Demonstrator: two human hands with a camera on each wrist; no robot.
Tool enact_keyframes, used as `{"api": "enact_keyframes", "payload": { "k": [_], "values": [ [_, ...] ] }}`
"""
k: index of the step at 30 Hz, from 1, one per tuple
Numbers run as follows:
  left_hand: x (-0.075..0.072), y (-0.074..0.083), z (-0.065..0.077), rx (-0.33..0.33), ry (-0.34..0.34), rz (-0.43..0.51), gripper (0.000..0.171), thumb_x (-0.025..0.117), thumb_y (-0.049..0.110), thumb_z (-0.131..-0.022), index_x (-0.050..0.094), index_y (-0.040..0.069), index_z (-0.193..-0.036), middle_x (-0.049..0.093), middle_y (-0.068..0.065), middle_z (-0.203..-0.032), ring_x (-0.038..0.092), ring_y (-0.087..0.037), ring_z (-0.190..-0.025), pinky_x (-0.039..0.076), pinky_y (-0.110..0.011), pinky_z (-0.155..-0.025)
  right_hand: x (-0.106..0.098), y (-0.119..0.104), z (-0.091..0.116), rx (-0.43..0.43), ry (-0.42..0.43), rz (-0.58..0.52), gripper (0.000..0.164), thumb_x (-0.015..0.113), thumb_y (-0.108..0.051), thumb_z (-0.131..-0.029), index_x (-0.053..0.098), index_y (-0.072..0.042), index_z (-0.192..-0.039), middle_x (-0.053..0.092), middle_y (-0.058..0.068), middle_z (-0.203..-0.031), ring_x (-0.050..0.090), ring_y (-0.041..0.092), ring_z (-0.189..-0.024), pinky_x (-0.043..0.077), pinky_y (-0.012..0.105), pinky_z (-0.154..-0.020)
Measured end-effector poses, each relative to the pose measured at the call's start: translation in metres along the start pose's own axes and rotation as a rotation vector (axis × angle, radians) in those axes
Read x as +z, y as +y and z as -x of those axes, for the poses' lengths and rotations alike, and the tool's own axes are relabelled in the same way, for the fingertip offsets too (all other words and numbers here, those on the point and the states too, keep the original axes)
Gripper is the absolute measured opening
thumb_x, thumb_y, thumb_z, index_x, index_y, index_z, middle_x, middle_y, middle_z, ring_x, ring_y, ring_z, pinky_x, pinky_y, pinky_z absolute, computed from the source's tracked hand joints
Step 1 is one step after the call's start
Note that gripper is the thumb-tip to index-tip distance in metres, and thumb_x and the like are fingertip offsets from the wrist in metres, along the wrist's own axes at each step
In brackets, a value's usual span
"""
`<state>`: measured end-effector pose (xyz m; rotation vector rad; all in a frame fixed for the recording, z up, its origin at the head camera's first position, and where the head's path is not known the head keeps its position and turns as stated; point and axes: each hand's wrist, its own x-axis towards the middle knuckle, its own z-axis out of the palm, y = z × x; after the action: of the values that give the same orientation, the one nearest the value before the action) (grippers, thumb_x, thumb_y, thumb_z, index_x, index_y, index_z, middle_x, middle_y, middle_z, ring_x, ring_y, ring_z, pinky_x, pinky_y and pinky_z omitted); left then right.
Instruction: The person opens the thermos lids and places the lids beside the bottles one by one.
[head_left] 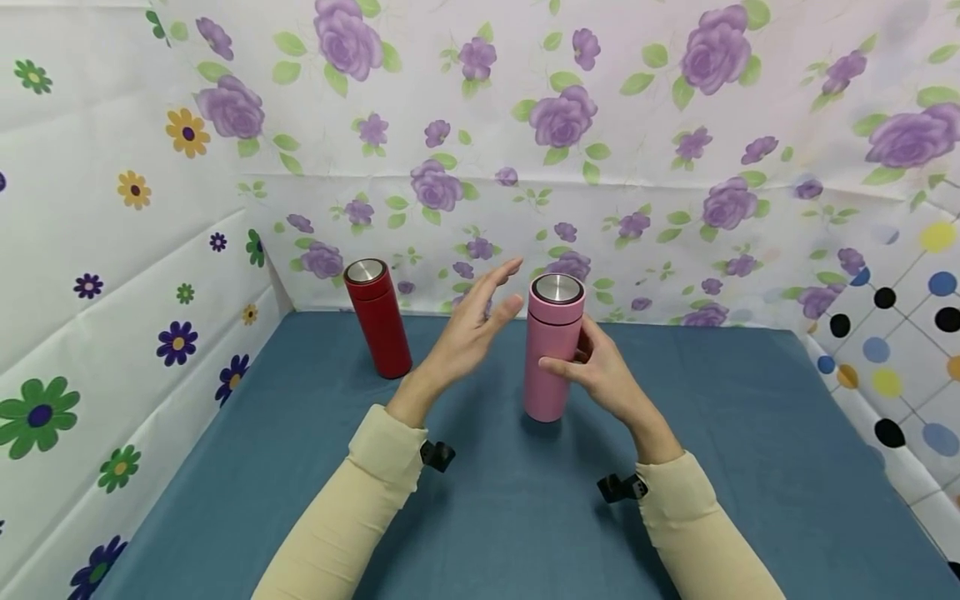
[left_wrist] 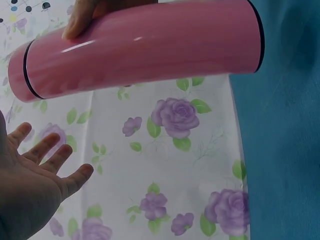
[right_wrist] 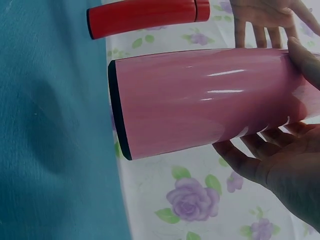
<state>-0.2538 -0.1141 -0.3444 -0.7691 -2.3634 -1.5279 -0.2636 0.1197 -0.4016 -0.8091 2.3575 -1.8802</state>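
A pink thermos flask with a steel-topped lid stands roughly upright in the head view. My right hand grips it from the right side, thumb across the front and fingers behind. To its left, my left hand is held up with straight, spread fingers, apart from the flask; the left wrist view shows a gap between that hand and the pink flask. Farther left a red thermos flask stands on the table, touched by neither hand. Whether the pink flask's base touches the table is hard to tell.
A blue cloth covers the table. Behind it hangs a white sheet with purple roses. A flower-printed sheet lines the left side, and a dotted sheet the right.
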Motion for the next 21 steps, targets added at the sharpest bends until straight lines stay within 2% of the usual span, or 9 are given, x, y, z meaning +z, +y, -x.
{"api": "enact_keyframes", "payload": {
  "k": [8, 16, 21],
  "values": [
    [0.004, 0.004, 0.003, 0.008, -0.029, 0.008, 0.083, 0.040, 0.081, -0.097, 0.033, 0.032, -0.164, 0.040, -0.002, -0.163, 0.034, -0.016, -0.149, 0.032, -0.062, -0.117, 0.004, 0.000, 0.000, -0.013, -0.012, -0.003, 0.072, 0.082, -0.026, -0.092, 0.045, -0.019, -0.153, 0.059, 0.008, -0.136, 0.063, 0.029, -0.116, 0.054, 0.049, -0.096],
    [0.005, 0.010, 0.008, 0.028, -0.058, 0.008, 0.083, 0.045, 0.080, -0.095, 0.032, 0.035, -0.164, 0.037, 0.010, -0.164, 0.033, -0.012, -0.150, 0.030, -0.063, -0.119, 0.006, 0.000, 0.002, -0.032, -0.024, -0.002, 0.072, 0.082, -0.022, -0.092, 0.044, -0.017, -0.153, 0.059, 0.009, -0.136, 0.064, 0.029, -0.116, 0.054, 0.051, -0.097],
    [0.004, 0.013, 0.008, 0.047, -0.061, 0.013, 0.080, 0.050, 0.077, -0.095, 0.033, 0.038, -0.163, 0.036, 0.012, -0.163, 0.032, -0.011, -0.150, 0.029, -0.063, -0.119, 0.007, -0.002, 0.002, -0.029, -0.023, -0.013, 0.071, 0.082, -0.023, -0.092, 0.045, -0.018, -0.153, 0.059, 0.008, -0.136, 0.064, 0.029, -0.115, 0.055, 0.049, -0.096]
  ]
}}
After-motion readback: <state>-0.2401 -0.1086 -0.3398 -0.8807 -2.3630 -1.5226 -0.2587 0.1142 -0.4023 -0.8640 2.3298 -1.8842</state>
